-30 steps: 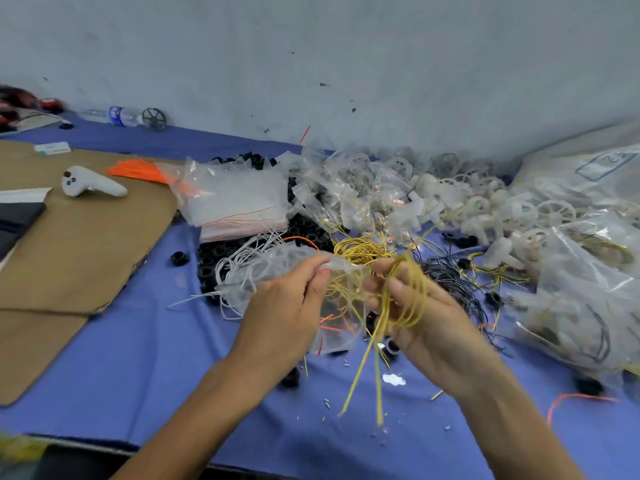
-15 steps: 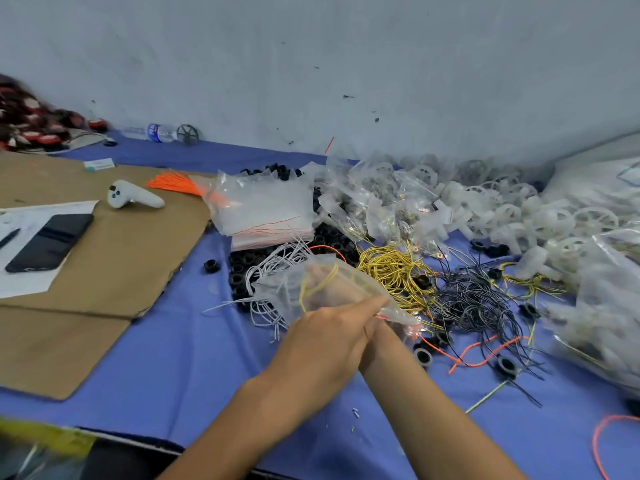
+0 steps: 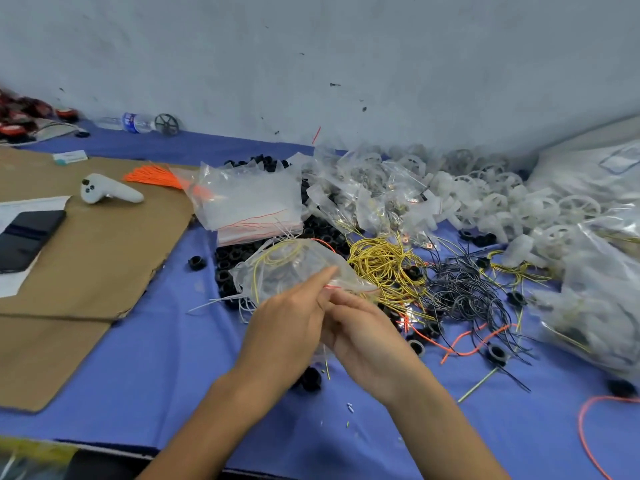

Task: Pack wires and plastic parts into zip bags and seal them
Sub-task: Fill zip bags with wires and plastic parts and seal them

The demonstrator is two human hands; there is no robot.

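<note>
Zip bag [image 3: 294, 268], clear with a red strip along its mouth, is held up over the blue cloth [image 3: 156, 358] near the middle of the view, its body pointing toward 10 o'clock and a loop of yellow wire [image 3: 268, 259] lying inside. The left hand [image 3: 287, 327] pinches the red-lined mouth between thumb and outstretched forefinger; the right hand [image 3: 363, 337] touches it at 4 o'clock, its fingers curled onto the same edge from below, so both hands are clamped on the bag. At 3 o'clock from the bag lies a heap of yellow wires [image 3: 384, 268], and farther the same way a tangle of black wires [image 3: 464, 292]. At 12 o'clock is a stack of empty bags [image 3: 249, 202], with black rings [image 3: 228, 258] just below it. White plastic wheels [image 3: 519, 202] pile up toward 2 o'clock. A sheet of cardboard [image 3: 86, 258] spreads at 9 o'clock, bearing a white controller [image 3: 107, 194], an orange wire bundle [image 3: 152, 176] and a dark phone [image 3: 27, 233].
</note>
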